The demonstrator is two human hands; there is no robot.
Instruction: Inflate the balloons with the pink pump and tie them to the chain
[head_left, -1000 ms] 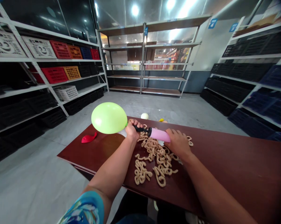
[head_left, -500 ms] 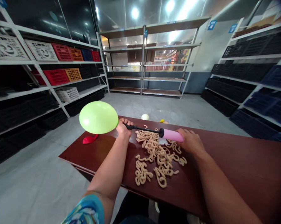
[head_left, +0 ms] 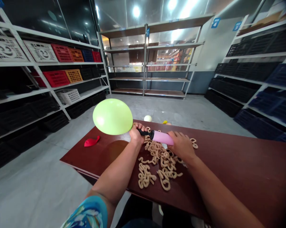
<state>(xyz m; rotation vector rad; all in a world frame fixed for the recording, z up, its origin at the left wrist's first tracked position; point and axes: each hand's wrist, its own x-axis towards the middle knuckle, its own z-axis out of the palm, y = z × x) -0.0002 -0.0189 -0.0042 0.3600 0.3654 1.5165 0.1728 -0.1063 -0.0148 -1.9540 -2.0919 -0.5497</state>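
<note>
A blown-up light green balloon (head_left: 112,116) sticks out to the left of my left hand (head_left: 136,134), which is closed round the balloon's neck and the black nozzle end of a hand pump. The pump's pink barrel (head_left: 162,137) is gripped by my right hand (head_left: 182,146), pushed in close to the left hand. Both hands hover just above a pile of tan curly rubber pieces (head_left: 160,160) lying on the dark red-brown table (head_left: 228,171).
A limp red balloon (head_left: 91,141) lies on the table's left end. A white balloon (head_left: 147,118) and a yellow one (head_left: 164,122) sit at the far edge. Metal shelves with coloured and black crates line both sides; grey floor lies beyond.
Half a second ago the pump was drawn out with my hands apart; now the pink barrel is pushed in toward my left hand, and the green balloon looks slightly bigger.
</note>
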